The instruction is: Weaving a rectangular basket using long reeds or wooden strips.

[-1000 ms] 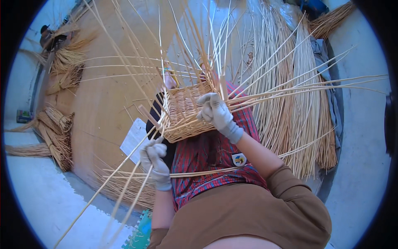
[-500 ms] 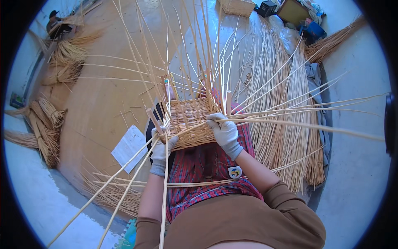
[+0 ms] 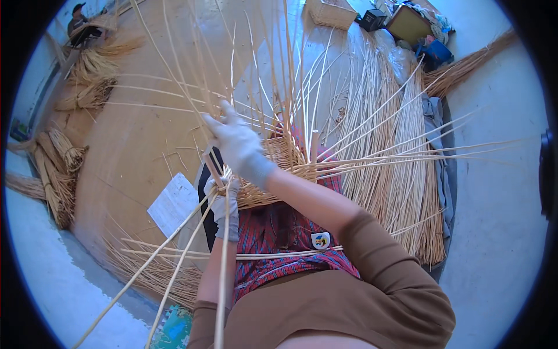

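A rectangular woven basket [image 3: 256, 193] rests on my lap, with long pale willow rods [image 3: 289, 64] standing up and fanning out from its sides. Thick wooden pegs rise at its corners, one peg [image 3: 213, 167] at the near left and another peg [image 3: 314, 145] at the right. My gloved left hand [image 3: 225, 200] is closed round the near left corner, where several rods bend toward me. Across the basket reaches my gloved right hand [image 3: 237, 139], its thumb and fingers apart beside the upright rods on the left. It hides part of the basket's left side.
Piles of loose rods [image 3: 401, 157] cover the floor at the right. Tied bundles [image 3: 61, 168] lie at the left. A white sheet [image 3: 173, 203] lies by my left arm. Another person [image 3: 81, 26] sits far left; a woven box [image 3: 331, 13] stands at the back.
My right hand has let go of the rods at the basket's near right and swung up and left across it. My left hand stays at the near left corner.
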Available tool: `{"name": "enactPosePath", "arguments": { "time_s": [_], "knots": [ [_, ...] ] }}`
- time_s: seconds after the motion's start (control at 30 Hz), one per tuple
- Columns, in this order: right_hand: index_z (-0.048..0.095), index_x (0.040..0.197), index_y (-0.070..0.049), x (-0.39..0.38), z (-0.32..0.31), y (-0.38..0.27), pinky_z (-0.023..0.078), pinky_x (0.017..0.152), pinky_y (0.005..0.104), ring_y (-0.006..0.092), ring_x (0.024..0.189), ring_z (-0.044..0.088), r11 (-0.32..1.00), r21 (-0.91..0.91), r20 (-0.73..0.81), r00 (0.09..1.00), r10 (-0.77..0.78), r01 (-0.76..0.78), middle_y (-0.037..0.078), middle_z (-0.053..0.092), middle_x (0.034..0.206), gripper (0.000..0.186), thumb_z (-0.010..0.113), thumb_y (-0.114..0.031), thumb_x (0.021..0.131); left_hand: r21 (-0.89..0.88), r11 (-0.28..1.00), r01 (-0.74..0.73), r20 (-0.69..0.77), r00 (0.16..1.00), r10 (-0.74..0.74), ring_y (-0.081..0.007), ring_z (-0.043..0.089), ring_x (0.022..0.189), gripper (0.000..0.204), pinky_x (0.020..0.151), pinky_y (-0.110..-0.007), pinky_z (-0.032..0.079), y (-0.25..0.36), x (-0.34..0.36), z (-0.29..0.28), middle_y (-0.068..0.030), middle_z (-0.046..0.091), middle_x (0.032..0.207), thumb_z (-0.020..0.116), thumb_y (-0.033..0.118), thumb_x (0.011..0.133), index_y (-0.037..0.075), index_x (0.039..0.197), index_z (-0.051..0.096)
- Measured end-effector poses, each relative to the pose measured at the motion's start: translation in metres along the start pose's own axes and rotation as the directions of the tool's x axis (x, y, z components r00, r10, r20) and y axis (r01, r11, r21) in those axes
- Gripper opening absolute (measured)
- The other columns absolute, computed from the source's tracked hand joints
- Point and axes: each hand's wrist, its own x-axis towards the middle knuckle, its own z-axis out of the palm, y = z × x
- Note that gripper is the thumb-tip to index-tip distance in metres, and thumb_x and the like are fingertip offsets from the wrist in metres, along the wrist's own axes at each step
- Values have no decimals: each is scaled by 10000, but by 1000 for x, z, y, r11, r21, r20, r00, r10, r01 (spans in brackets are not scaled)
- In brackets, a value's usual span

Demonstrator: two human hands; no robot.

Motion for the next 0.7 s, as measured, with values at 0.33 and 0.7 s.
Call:
{"name": "enactPosePath", "arguments": {
  "time_s": [0.33,0.7],
  "knots": [
    [354,1493,-110,-140,-58,61,573,803,313,157,793,680,364,824,122,763,635,-434,60,667,876,417,485,-79,1099,-184,983,2,8,1000,0,-148,601,1037,477,901,-275,541,14,-18,-1,-40,590,1149,836,38,867,52,1244,545],
    [490,1341,-69,-149,-56,80,612,839,386,255,992,751,666,647,74,900,429,-371,108,612,1188,393,497,131,1002,341,891,301,426,795,-432,-131,627,567,269,434,-292,493,100,-17,68,-96,650,938,625,260,1051,5,1133,599]
  ]
}}
